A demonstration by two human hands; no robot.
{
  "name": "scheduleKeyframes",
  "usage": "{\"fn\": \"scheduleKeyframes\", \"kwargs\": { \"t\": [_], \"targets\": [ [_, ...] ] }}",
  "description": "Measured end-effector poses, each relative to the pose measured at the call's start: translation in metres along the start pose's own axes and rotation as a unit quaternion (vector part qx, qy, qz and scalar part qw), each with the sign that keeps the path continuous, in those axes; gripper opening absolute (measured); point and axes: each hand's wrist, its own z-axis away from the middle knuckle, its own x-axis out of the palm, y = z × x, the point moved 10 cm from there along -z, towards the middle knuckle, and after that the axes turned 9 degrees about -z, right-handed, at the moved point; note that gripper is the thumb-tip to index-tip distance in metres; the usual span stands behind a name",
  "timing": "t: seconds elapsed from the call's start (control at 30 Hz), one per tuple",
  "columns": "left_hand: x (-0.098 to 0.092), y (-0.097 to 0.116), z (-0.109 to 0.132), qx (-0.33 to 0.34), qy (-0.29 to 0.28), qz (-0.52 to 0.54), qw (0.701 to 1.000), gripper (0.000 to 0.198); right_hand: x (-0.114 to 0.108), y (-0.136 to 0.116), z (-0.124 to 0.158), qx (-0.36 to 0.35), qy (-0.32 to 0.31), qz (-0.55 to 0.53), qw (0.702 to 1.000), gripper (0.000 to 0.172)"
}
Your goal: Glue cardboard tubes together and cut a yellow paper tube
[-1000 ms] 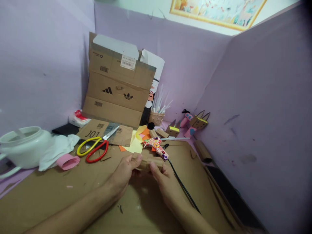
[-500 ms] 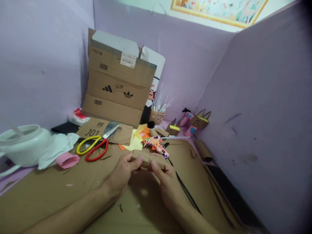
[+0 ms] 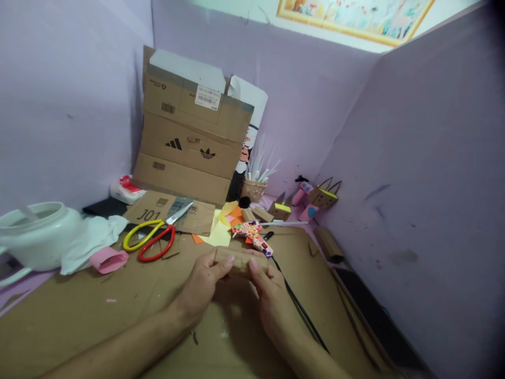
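Observation:
Between my two hands is a small rolled piece of cardboard (image 3: 239, 259), held level above the cardboard-covered table (image 3: 165, 337). My left hand (image 3: 207, 279) grips its left end, thumb on top. Round the right end closes my right hand (image 3: 268, 287), its thumb also pressing the near face. The fingers behind the roll are mostly hidden. Just beyond it lies a flower-patterned glue gun (image 3: 254, 236) with a black cord (image 3: 302, 305) running past my right hand. Scissors (image 3: 160, 234) with one yellow and one red handle rest open to the left.
A white pot (image 3: 43, 237), crumpled tissue (image 3: 92, 242) and a pink paper roll (image 3: 109, 259) stand at left. Behind are a propped cardboard sheet (image 3: 189, 137), coloured paper (image 3: 219, 231) and a cup of glue sticks (image 3: 254, 189). Cardboard animal figures (image 3: 323, 196) sit by the right wall.
Both thumbs have shifted slightly along the cardboard roll, and the roll has tilted a little. Both hands keep their hold; the things around them have stayed in place.

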Motion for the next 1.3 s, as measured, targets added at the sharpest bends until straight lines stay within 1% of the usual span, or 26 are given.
{"fn": "scheduleKeyframes", "kwargs": {
  "t": [0.17,0.4,0.63,0.8,0.97,1.07,1.17,1.3],
  "targets": [
    [0.006,-0.002,0.001,0.005,-0.022,0.021,1.000,0.029,-0.001,-0.003,0.000,-0.011,0.006,0.022,1.000,0.037],
    [0.010,0.002,0.004,0.009,-0.032,0.034,0.999,0.028,-0.004,-0.009,0.001,-0.028,0.025,0.050,0.998,0.038],
    [0.007,0.006,0.004,0.026,-0.023,-0.003,0.999,0.032,-0.005,-0.010,0.001,-0.036,0.026,0.066,0.997,0.038],
    [0.009,0.005,0.003,0.028,-0.036,-0.003,0.999,0.034,-0.003,-0.012,0.000,-0.058,0.014,0.072,0.996,0.033],
    [0.011,0.007,0.004,0.036,-0.045,-0.024,0.998,0.035,0.001,-0.015,0.002,-0.056,0.009,0.076,0.995,0.029],
    [0.013,0.007,0.005,0.033,-0.052,-0.028,0.998,0.037,0.001,-0.016,0.003,-0.060,0.014,0.076,0.995,0.030],
    [0.012,0.005,0.005,0.026,-0.045,-0.029,0.998,0.038,0.000,-0.015,0.002,-0.055,0.014,0.068,0.996,0.031],
    [0.012,0.005,0.005,0.027,-0.044,-0.025,0.998,0.034,0.001,-0.014,0.002,-0.053,0.014,0.072,0.996,0.033]
  ]
}}
